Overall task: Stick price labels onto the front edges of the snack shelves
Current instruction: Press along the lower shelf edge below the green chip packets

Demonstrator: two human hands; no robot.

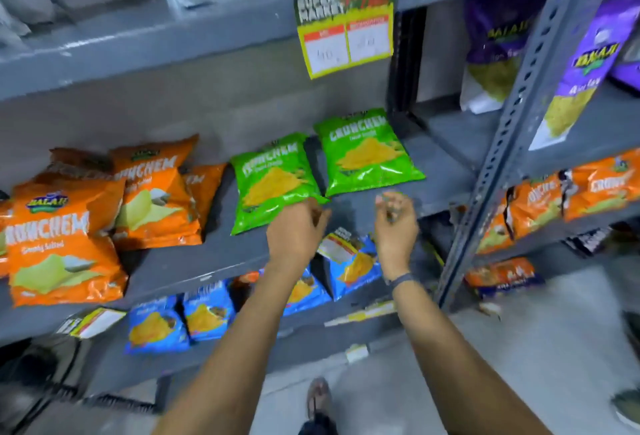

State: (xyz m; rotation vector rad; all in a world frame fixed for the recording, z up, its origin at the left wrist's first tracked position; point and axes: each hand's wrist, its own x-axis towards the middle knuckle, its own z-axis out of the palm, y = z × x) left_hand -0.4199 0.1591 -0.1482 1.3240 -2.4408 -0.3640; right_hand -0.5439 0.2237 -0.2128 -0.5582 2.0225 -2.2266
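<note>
My left hand (294, 230) hovers over the front of the middle grey shelf (214, 261), fingers curled beside the lower corner of a green Crunchem bag (273, 181). My right hand (394, 223) is a little to the right with its fingertips pinched together; blur hides whether anything is in them. Between and just below the hands a yellow-and-white price label (337, 244) hangs at that shelf's front edge. A larger "Super Market" price label (344, 27) is stuck on the upper shelf's edge (156, 50). A second green bag (367, 154) lies behind my right hand.
Orange Crunchem bags (65, 244) fill the middle shelf's left side. Blue bags (207, 317) stand on the shelf below. Another label (93, 322) hangs at lower left, and a yellow strip (363, 315) lies on the lower shelf edge. A perforated upright post (512, 123) stands at right, purple bags (588, 64) beyond it.
</note>
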